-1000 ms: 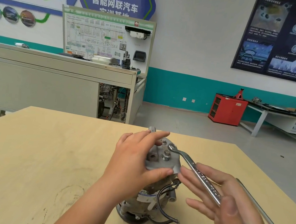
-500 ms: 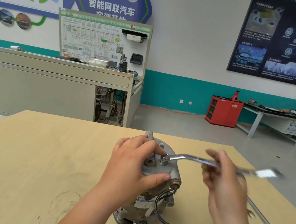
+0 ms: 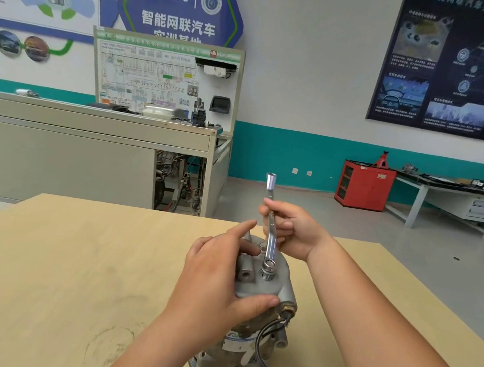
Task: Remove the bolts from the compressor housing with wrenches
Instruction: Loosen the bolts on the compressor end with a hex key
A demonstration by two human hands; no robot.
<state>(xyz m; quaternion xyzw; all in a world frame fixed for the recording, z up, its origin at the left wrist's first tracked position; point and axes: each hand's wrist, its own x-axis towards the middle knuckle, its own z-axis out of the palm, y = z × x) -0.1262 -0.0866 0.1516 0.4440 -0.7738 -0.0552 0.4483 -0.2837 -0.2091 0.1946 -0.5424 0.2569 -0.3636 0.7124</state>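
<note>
Pale wooden surface (image 3: 50, 253) carries compressor housing (image 3: 269, 289), standing on end near front edge. Over its top reaches left hand (image 3: 219, 279), thumb and fingers clasping housing, index finger lifted. Beyond housing, right hand (image 3: 295, 230), fingers curled round wrench (image 3: 270, 240) shank; wrench's lower ring sits on bolt (image 3: 267, 273) atop housing.

Left hand (image 3: 220, 276) clasps the compressor housing (image 3: 273, 288), right hand (image 3: 295, 233) pinches the wrench (image 3: 270, 242).

hands (image 3: 216, 281) (image 3: 297, 230): 2 | wrench (image 3: 270, 242): 1 | compressor (image 3: 265, 292): 1 | table (image 3: 50, 253): 1 | red cabinet (image 3: 364, 186): 1
</note>
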